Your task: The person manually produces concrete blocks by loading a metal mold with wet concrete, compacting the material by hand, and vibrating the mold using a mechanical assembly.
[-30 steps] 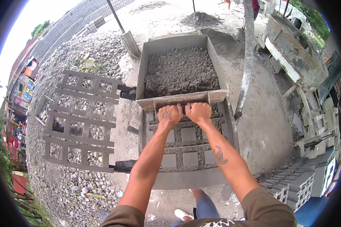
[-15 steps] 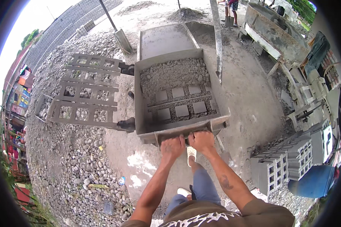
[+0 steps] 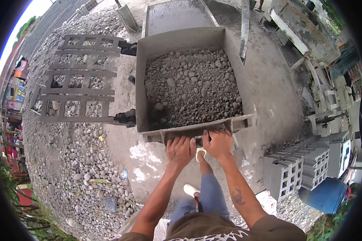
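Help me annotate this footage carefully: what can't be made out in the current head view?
All in the head view:
What lies beneath the gravelly mix in the box: the mix hides it.
Most of the grip bar: covered by the left fingers and right fingers.
Distant person's upper body: cut off by the top edge above a leg.

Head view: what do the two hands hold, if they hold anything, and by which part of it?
The left hand and right hand both hold the open grey box of gravelly mix by the handle bar on its near side.
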